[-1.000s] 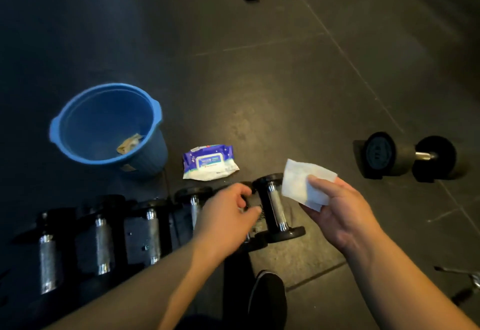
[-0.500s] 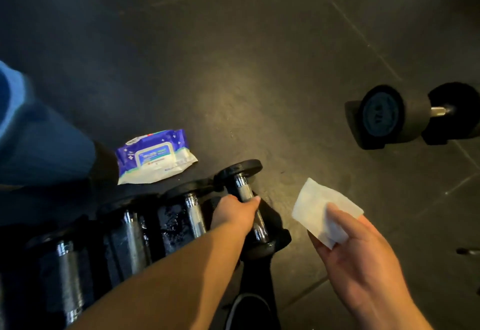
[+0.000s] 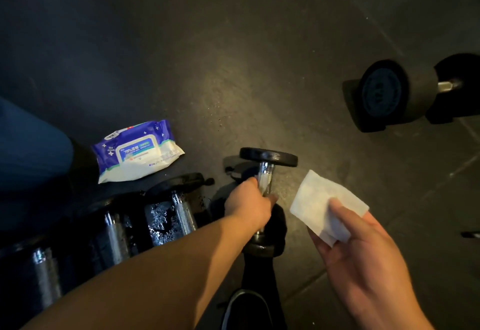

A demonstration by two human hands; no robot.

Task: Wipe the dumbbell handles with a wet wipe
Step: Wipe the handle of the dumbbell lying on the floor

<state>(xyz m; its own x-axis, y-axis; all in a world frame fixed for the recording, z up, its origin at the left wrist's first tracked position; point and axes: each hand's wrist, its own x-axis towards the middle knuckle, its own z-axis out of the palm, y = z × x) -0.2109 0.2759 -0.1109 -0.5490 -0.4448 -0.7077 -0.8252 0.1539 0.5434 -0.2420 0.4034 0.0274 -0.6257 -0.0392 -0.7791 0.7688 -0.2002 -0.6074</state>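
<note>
My left hand (image 3: 248, 206) grips the chrome handle of a small black dumbbell (image 3: 268, 158) and holds it raised above the floor, one end pointing away from me. My right hand (image 3: 363, 257) pinches a folded white wet wipe (image 3: 322, 200) between thumb and fingers, just to the right of that dumbbell and apart from it. A row of other small dumbbells (image 3: 176, 213) with chrome handles lies on the floor to the left, some with wet spots.
A purple and white pack of wet wipes (image 3: 135, 150) lies on the dark rubber floor beside the blue bucket (image 3: 28, 148) at the left edge. A large black dumbbell (image 3: 389, 96) rests at the right. My shoe (image 3: 244, 309) shows at the bottom.
My left hand closed around the rightmost dumbbell's handle and lifted it off the row. The view dropped and swung right, so the bucket slid to the left edge. The wipe stays in my right hand.
</note>
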